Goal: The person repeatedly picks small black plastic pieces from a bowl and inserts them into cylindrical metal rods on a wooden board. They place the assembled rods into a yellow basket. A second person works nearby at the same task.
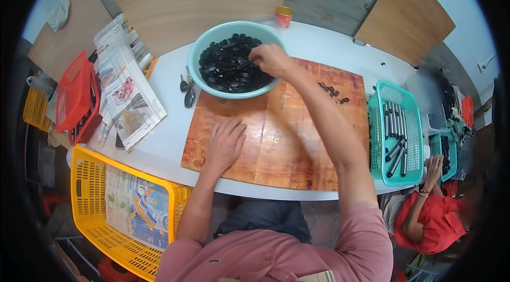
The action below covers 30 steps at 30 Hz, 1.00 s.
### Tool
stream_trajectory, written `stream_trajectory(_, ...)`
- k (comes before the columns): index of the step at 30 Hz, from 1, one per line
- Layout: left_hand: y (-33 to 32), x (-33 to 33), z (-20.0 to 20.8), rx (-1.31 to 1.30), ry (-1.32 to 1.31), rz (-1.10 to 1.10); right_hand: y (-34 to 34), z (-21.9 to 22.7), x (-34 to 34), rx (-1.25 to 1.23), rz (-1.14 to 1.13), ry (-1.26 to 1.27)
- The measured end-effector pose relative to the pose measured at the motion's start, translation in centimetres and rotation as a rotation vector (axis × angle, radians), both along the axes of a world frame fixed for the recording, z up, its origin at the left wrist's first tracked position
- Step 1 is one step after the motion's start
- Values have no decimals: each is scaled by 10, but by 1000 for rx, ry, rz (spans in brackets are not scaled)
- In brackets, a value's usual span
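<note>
A pale green basin [193,73] full of small black plastic pieces [226,64] stands at the back of the board. Over its right side is my right hand [271,60], fingers pinched together at the pieces; a thin dark bit shows by the fingertips, but its kind is unclear. My left hand [227,142] rests flat on the reddish-brown wooden board [265,133], fingers stretched out and holding nothing. Several loose black pieces [332,91] lie on the board to the right of my right forearm.
At right, a green basket [377,146] holds several black-and-silver tubes [394,122]. Beyond it sits a person in red [433,218]. Keys [187,88] and newspapers [127,85] lie left of the basin. A yellow crate [87,186] stands front left; a red can [285,16] is at the back.
</note>
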State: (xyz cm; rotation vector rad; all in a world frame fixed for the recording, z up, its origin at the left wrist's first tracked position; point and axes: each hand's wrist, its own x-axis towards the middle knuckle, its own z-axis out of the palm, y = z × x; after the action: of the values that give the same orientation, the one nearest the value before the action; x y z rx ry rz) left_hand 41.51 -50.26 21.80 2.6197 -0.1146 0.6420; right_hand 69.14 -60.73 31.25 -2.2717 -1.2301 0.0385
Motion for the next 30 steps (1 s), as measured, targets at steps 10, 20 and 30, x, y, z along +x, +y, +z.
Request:
stream_trajectory(10,6,-2,6,-82,15,13,73,-22,15,-296,46,-33)
stream_trajectory(20,9,1,2,-95,70,-3,139,-51,50,-251,-126,-354)
stream_trajectory(30,-1,5,5,-77,46,-20,128,-56,47,-171,-107,-331)
